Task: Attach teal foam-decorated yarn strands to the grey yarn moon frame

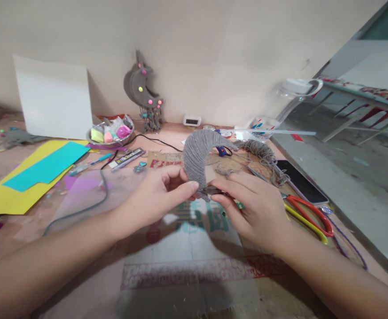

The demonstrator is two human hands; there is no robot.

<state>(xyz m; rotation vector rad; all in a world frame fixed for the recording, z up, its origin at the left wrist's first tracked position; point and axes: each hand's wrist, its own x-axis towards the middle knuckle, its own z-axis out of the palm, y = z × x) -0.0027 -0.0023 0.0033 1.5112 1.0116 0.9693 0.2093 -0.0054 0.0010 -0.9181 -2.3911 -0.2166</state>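
Note:
A crescent shape wrapped in grey yarn (197,155) stands upright over the table's middle. My left hand (157,197) pinches its lower end from the left, thumb pressed on the wrapping. My right hand (255,206) is closed on the same lower tip from the right, fingers pinched around a dark strand of the yarn. Loose grey yarn (263,155) trails from the crescent's top to a pile at the right.
Red and yellow scissors (308,212) and a black phone (300,181) lie at the right. A finished grey moon (142,91) leans on the wall. A bowl of coloured clay (110,133), yellow and teal paper (37,170), pens and a black cable lie at the left.

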